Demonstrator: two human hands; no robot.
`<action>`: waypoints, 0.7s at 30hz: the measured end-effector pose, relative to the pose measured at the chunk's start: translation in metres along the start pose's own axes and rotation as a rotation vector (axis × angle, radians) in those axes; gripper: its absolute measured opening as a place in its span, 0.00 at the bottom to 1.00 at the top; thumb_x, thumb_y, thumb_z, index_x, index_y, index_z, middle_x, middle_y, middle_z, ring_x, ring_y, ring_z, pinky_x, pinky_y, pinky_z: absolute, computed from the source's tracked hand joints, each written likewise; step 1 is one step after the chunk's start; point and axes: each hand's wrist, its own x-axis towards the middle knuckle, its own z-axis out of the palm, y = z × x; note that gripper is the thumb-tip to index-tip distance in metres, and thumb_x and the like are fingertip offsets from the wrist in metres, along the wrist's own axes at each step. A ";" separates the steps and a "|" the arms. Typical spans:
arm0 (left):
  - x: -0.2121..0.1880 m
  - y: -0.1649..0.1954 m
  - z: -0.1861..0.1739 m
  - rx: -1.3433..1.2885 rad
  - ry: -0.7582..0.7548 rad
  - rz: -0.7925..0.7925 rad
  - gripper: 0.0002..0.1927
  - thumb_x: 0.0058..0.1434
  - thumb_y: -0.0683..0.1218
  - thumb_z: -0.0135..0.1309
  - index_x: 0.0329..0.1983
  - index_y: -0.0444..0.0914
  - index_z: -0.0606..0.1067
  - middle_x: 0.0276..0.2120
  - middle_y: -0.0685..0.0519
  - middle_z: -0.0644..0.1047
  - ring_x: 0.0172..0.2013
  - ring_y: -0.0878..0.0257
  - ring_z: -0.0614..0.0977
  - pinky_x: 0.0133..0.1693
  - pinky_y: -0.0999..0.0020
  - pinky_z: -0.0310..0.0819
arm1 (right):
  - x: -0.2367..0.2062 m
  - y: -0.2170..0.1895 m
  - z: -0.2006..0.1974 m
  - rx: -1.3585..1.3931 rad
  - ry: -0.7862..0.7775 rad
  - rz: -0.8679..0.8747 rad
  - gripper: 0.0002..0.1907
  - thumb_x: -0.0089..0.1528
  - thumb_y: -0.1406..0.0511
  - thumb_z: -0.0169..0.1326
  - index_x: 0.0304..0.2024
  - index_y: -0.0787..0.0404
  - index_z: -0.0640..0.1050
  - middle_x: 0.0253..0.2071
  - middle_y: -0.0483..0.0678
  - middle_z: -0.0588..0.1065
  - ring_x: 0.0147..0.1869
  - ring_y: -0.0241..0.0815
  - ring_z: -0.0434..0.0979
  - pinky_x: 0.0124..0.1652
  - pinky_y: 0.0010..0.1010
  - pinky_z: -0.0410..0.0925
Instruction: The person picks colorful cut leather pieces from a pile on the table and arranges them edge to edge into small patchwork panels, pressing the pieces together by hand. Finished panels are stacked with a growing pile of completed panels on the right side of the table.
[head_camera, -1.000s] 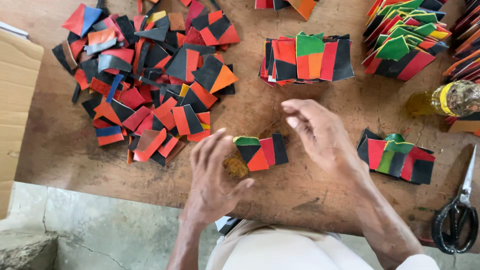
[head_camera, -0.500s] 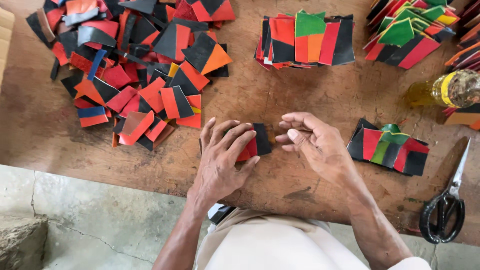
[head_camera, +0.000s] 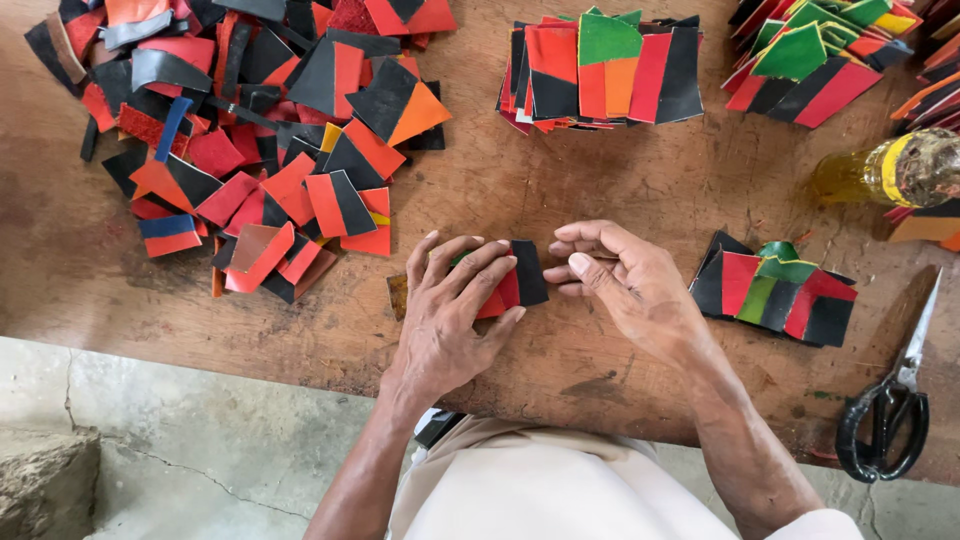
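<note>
On worn wooden bench (head_camera: 600, 370), left hand (head_camera: 450, 315) spread flat pinning small red-and-black leather patch stack (head_camera: 520, 280), right hand (head_camera: 630, 285) loosely curled squaring its edge.

Even, soft daylight; the scene is bright with no harsh glare. Shadows are short and diffuse: a faint one lies under the left hand (head_camera: 450, 310) and beside the right hand (head_camera: 625, 285) on the table (head_camera: 600, 180). A small highlight shows on the bottle (head_camera: 885, 170). Focus is sharp across the centre, and colours are saturated. Slight wide-angle stretch appears at the corners, where the scissors (head_camera: 890, 420) and floor (head_camera: 150, 450) soften mildly.
</note>
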 end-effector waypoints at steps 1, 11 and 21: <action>0.000 0.000 0.001 0.001 0.004 0.001 0.27 0.54 0.49 0.67 0.57 0.38 0.76 0.59 0.51 0.76 0.64 0.52 0.70 0.70 0.44 0.50 | 0.000 0.000 0.000 -0.001 -0.001 0.002 0.18 0.68 0.69 0.47 0.61 0.67 0.71 0.55 0.55 0.77 0.54 0.43 0.83 0.51 0.33 0.77; 0.004 -0.002 0.001 0.001 0.020 -0.018 0.27 0.53 0.49 0.67 0.56 0.39 0.78 0.59 0.53 0.77 0.63 0.53 0.71 0.69 0.45 0.52 | 0.007 0.000 -0.002 0.031 -0.039 -0.001 0.17 0.69 0.70 0.46 0.59 0.67 0.72 0.54 0.54 0.77 0.54 0.42 0.82 0.53 0.31 0.77; 0.004 -0.006 0.000 -0.006 0.005 -0.029 0.29 0.52 0.50 0.69 0.57 0.40 0.76 0.60 0.54 0.76 0.64 0.53 0.70 0.70 0.46 0.52 | -0.001 -0.006 0.028 -0.247 0.028 -0.377 0.11 0.70 0.76 0.45 0.54 0.65 0.71 0.48 0.51 0.74 0.50 0.41 0.81 0.52 0.31 0.78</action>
